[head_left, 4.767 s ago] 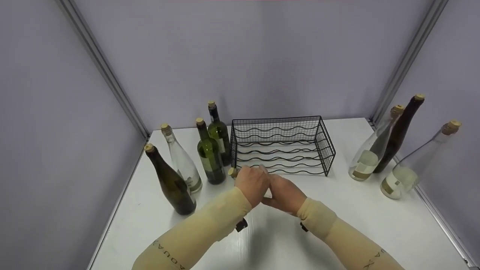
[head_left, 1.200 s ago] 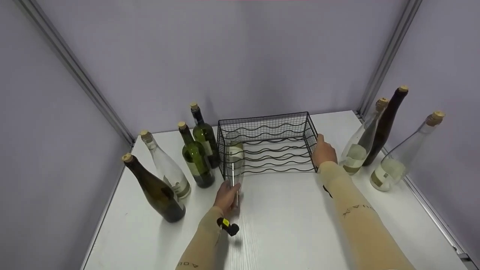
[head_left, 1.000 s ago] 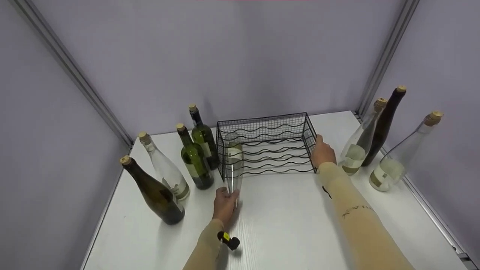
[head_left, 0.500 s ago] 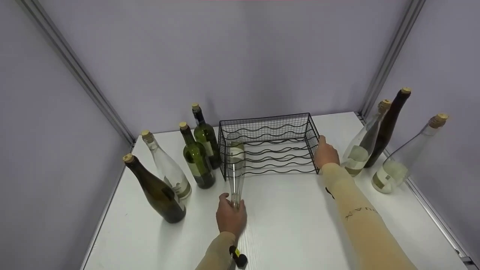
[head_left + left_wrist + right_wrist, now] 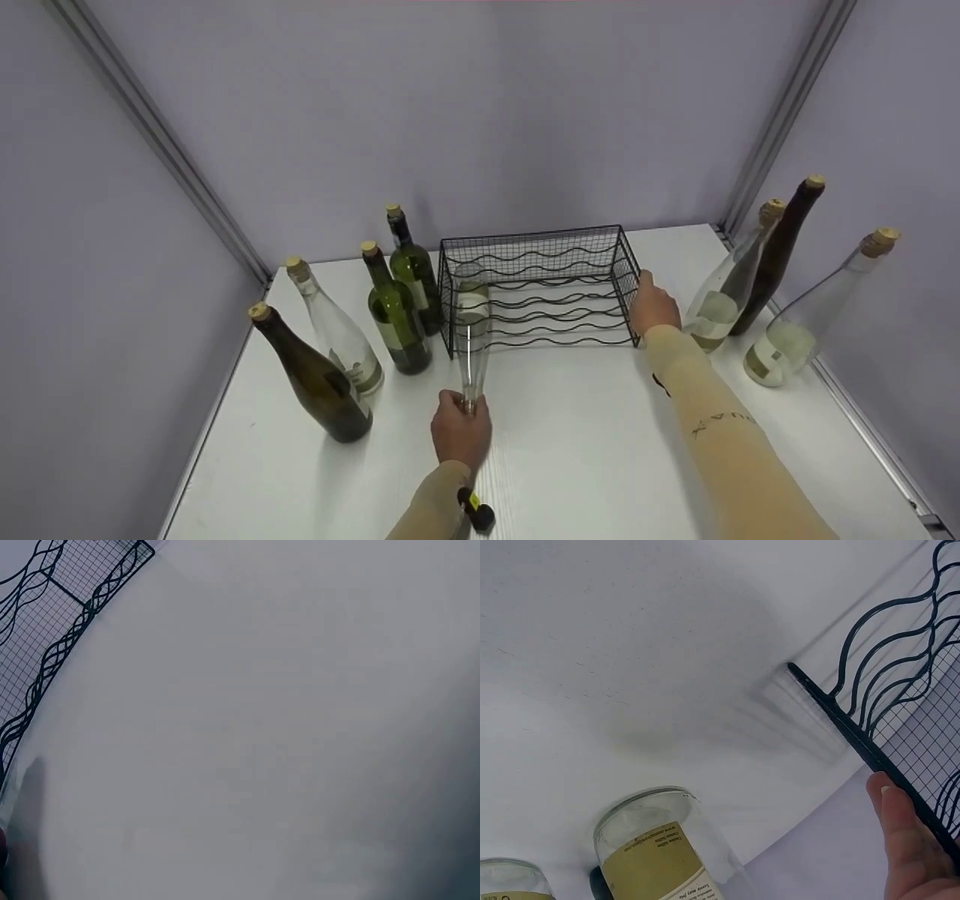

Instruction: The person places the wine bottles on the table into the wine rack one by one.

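A clear glass bottle (image 5: 472, 330) lies in the left end of a black wire wine rack (image 5: 555, 304), its base toward the back and its neck sticking out over the front. My left hand (image 5: 461, 431) holds the end of that neck between thumb and fingers, which hide the mouth. At the rack's right side, my right hand (image 5: 652, 306) rests against the outside of the end panel. In the right wrist view its extended fingers (image 5: 891, 810) lie along the frame. The left wrist view catches mostly tabletop (image 5: 247, 727) and a corner of the rack.
Left of the rack stand two green bottles (image 5: 397, 322), a clear bottle (image 5: 345, 337) and a brown bottle (image 5: 319, 382), all corked. On the right are two clear bottles (image 5: 780, 349) and a dark bottle (image 5: 772, 262). Grey walls (image 5: 525, 112) enclose the white table.
Earlier both hands were together before the rack. The clear bottle now lies in it, and my right hand has moved to its right side. My left hand has slid back along the neck.
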Tool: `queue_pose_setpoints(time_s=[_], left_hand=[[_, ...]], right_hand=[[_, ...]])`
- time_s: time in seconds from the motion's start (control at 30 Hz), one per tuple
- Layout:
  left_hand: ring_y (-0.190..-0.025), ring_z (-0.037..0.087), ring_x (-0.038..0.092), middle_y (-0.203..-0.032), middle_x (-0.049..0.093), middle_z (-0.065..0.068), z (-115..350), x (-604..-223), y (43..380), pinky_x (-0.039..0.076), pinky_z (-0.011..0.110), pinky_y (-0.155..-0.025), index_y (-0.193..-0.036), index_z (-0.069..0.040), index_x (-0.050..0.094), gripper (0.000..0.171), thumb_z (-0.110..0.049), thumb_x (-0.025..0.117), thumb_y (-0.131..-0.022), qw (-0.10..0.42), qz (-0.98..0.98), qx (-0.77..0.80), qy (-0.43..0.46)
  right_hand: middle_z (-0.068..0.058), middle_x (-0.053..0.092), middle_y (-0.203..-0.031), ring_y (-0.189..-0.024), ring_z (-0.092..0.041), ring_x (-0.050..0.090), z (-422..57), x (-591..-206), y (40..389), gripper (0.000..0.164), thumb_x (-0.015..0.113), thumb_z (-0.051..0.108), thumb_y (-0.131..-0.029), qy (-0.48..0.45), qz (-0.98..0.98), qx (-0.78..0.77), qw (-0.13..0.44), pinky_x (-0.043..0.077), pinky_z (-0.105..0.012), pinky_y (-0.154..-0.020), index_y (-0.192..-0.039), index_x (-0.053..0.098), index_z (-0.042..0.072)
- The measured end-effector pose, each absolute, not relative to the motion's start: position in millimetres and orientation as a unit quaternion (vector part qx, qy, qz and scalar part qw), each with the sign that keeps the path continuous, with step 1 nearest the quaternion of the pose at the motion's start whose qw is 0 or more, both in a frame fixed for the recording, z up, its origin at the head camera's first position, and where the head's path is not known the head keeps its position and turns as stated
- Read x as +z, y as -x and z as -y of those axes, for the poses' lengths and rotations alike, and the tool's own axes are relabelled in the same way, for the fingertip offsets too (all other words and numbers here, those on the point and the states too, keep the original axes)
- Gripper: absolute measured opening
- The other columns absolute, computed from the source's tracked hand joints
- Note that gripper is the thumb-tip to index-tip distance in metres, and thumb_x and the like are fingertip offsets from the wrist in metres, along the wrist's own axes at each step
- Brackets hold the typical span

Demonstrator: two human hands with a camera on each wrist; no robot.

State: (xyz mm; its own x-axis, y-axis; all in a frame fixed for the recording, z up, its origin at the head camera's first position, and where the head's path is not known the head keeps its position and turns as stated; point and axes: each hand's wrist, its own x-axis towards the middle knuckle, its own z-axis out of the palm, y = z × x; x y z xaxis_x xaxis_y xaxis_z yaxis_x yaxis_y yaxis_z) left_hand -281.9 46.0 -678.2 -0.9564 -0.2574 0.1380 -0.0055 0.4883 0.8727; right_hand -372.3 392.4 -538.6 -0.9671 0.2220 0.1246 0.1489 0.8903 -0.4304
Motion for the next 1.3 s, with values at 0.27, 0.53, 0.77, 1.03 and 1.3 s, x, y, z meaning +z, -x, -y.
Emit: queue_pose_setpoints(time_s=[0.27,0.53,0.77,1.03,1.3], left_hand=[[-0.060,0.008,0.053,-0.069,0.056,-0.010,-44.4,-677.0,284.6,0.043,0.028,-0.053,-0.087,-0.022,0.052,0.032,-0.054,0.049,-0.087,0.126,0.849,-0.508,-0.069],[-0.057,0.007,0.051,-0.064,0.054,-0.012,-42.3,-677.8,285.4,0.041,0.028,-0.052,-0.083,-0.024,0.054,0.033,-0.053,0.042,-0.091,0.150,0.852,-0.498,-0.058],[-0.053,0.010,0.048,-0.061,0.052,-0.010,-41.5,-677.1,285.3,0.039,0.028,-0.049,-0.078,-0.022,0.056,0.034,-0.048,0.039,-0.094,0.155,0.853,-0.496,-0.051],[-0.053,0.010,0.048,-0.061,0.052,-0.010,-41.2,-678.9,284.7,0.039,0.028,-0.048,-0.077,-0.022,0.055,0.033,-0.049,0.044,-0.092,0.169,0.851,-0.494,-0.051],[-0.055,0.009,0.049,-0.063,0.053,-0.010,-40.7,-680.3,284.1,0.040,0.028,-0.049,-0.078,-0.021,0.055,0.033,-0.051,0.046,-0.089,0.166,0.847,-0.501,-0.057]], right_hand=[[-0.031,0.058,-0.101,-0.082,-0.045,0.060,-394.0,-535.8,371.3,0.051,0.045,0.004,-0.092,0.100,0.968,0.213,0.090,0.046,-0.055,-0.070,-0.137,0.023,-0.002],[-0.032,0.059,-0.098,-0.079,-0.045,0.060,-394.5,-534.8,371.6,0.047,0.044,0.004,-0.092,0.093,0.969,0.208,0.096,0.046,-0.055,-0.067,-0.134,0.026,-0.003],[-0.033,0.058,-0.102,-0.082,-0.046,0.059,-394.7,-536.0,373.3,0.047,0.043,0.004,-0.092,0.096,0.969,0.206,0.095,0.046,-0.056,-0.069,-0.135,0.026,-0.004],[-0.032,0.058,-0.101,-0.082,-0.046,0.059,-392.6,-535.9,372.3,0.047,0.045,0.004,-0.092,0.098,0.968,0.209,0.094,0.046,-0.056,-0.069,-0.135,0.026,-0.003],[-0.031,0.059,-0.098,-0.078,-0.044,0.060,-390.8,-536.8,371.6,0.048,0.044,0.004,-0.092,0.092,0.969,0.209,0.096,0.047,-0.054,-0.066,-0.135,0.025,-0.003]])
